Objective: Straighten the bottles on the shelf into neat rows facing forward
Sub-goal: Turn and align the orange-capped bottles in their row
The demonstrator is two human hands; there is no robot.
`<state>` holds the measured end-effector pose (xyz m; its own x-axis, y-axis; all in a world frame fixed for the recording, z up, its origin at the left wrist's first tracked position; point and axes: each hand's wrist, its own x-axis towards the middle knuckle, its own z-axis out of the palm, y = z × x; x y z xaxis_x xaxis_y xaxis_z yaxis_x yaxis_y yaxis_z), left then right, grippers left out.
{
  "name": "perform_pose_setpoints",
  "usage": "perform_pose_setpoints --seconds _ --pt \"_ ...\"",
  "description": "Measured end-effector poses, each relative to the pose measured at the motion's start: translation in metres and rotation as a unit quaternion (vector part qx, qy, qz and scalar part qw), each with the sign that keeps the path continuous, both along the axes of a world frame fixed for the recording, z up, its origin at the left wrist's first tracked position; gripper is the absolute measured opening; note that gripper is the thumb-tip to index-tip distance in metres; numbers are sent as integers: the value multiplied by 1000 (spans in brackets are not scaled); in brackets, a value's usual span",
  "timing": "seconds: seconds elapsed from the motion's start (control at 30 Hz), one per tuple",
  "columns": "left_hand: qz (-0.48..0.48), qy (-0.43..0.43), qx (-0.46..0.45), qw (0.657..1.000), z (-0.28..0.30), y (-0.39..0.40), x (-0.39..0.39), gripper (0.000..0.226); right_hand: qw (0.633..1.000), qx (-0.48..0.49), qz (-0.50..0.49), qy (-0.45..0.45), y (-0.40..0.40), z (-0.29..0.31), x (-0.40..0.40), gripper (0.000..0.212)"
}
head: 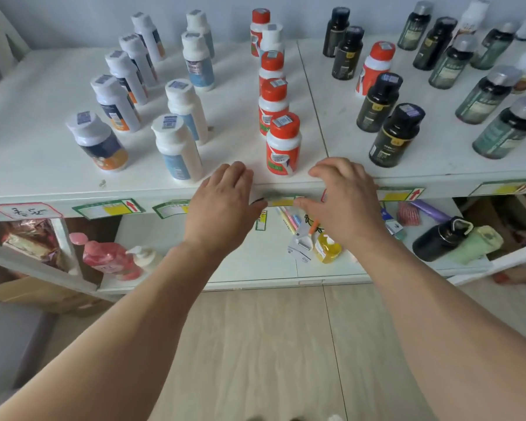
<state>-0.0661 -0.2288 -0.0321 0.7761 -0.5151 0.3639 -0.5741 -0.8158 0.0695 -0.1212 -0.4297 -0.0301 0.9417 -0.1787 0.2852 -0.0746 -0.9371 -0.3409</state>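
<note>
The fingers of the left hand (222, 205) lie loosely spread and relaxed, palm down, holding nothing, over the front edge of the white top shelf (43, 165). The right hand (345, 197) mirrors it: fingers gently curved downward at the shelf lip, thumb pointing inward, nothing gripped. Whether either hand touches the shelf cannot be told.

Between the two hands, just behind the fingertips, stands the nearest red-capped white plastic bottle with a red label (283, 144), upright at the front of a row of red-capped bottles (272, 86) running back toward the wall. To its left stands a white-capped bottle with a pale blue label (176, 150), heading a looser line of the same kind. Further left a row of white-capped bottles with dark blue and orange labels (116, 104) slants back toward the wall. To the right, black bottles with gold labels (397, 135) stand in a staggered line, one red-capped bottle (375, 68) among them, and beyond them dark green bottles with silver caps (507, 132).

Green and yellow price tags (108, 208) line the shelf edge. On the lower shelf lie a pink pump bottle (110, 256) and a small yellow bottle (327, 247).
</note>
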Motion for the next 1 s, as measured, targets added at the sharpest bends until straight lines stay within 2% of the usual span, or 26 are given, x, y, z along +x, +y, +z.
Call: perform_pose_setpoints --seconds 0.2,0.57,0.67,0.77,0.9,1.0 --pt "-16 -35 -28 999 -4 2 2 36 999 2 -9 -32 0 -7 1 42" --pt "-16 -19 -36 999 -5 4 5 33 999 26 -21 -34 2 -10 2 39" --pt "-10 27 -32 999 5 2 1 34 1000 25 -17 0 1 -5 0 42" --pt "28 143 -29 989 24 -1 -4 44 997 44 1 58 0 11 -3 45" --pt "58 264 -54 961 53 -10 -6 63 988 128 -15 87 1 50 -3 52" --pt "70 314 -98 942 69 -19 -4 66 978 193 3 80 11 91 4 58"
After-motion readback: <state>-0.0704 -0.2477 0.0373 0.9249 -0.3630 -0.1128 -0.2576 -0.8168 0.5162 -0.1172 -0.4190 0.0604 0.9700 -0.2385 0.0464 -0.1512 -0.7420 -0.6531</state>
